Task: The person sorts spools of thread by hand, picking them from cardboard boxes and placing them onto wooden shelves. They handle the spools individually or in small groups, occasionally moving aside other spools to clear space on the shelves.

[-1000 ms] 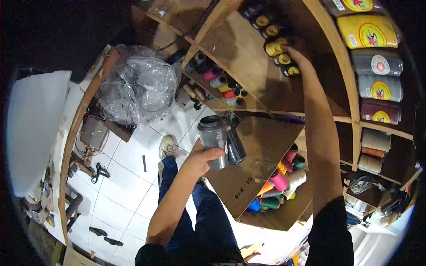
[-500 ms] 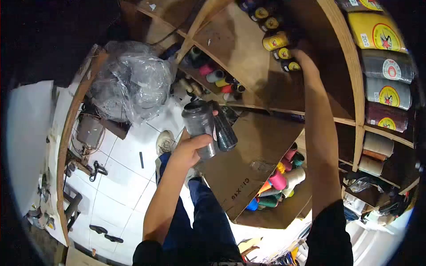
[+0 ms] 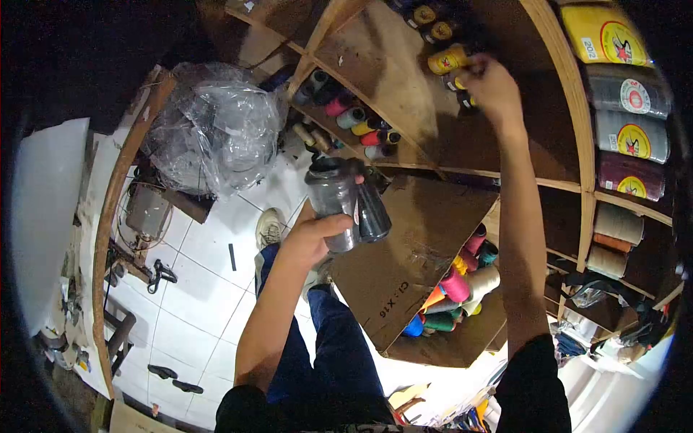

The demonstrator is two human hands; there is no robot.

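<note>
My left hand (image 3: 309,238) is wrapped round two dark thread spools side by side, a wide grey one (image 3: 330,198) and a narrower black one (image 3: 373,214). Up at the shelf, my right hand (image 3: 494,86) is bent over a row of spools with its fingertips beside a yellow-labelled spool (image 3: 447,60). Those fingers are blurred, and whether they grip a spool cannot be made out. Partly behind the hand is a dark spool (image 3: 467,99). Further up the row sit more dark spools (image 3: 438,31).
An open cardboard box (image 3: 390,267) of coloured thread cones (image 3: 455,286) stands below the shelf. Large labelled spools (image 3: 632,135) line the right compartment. Clear plastic bags (image 3: 216,130) lie at the left, and small cones (image 3: 351,117) fill a lower compartment.
My right hand has moved up and slightly right along the row, and now covers part of the nearest spools. My left hand has shifted slightly right with its two spools.
</note>
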